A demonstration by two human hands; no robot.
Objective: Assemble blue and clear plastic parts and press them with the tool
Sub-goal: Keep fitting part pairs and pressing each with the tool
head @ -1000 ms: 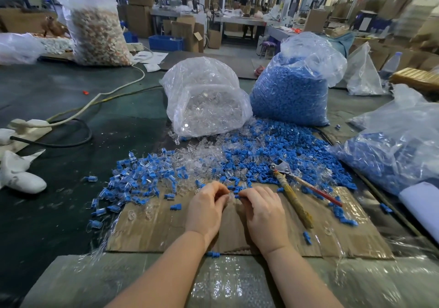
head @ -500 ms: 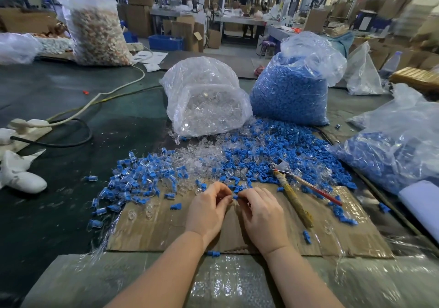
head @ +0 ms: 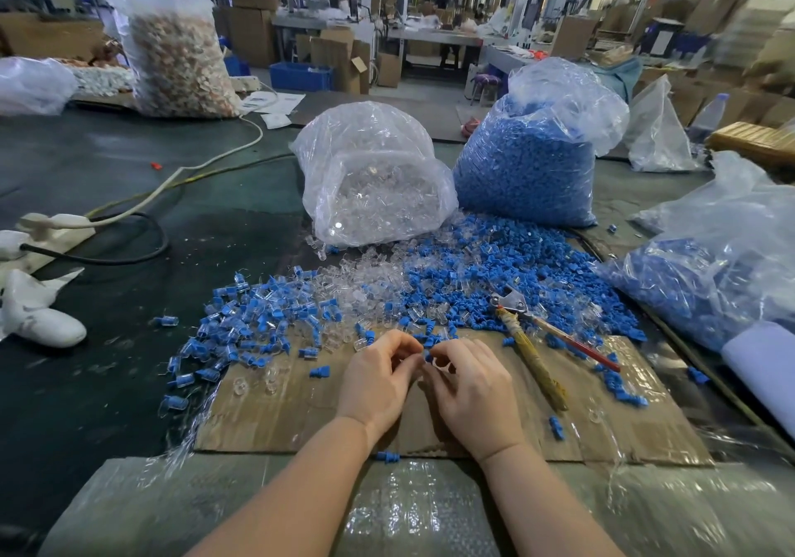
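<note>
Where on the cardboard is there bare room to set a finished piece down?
Bare cardboard lies left of the left hand, below the assembled pieces. Another patch lies between the right hand and the pliers. The far edge is crowded with loose blue parts and clear parts.

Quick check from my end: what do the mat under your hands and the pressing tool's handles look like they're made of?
The mat looks like brown corrugated cardboard: matte, creased, ragged at the edges. The pressing tool has a bare, shiny metal head. One handle seems wrapped in worn yellowish tape or cloth, the other coated in red, probably plastic or paint; the picture leaves that open.
</note>
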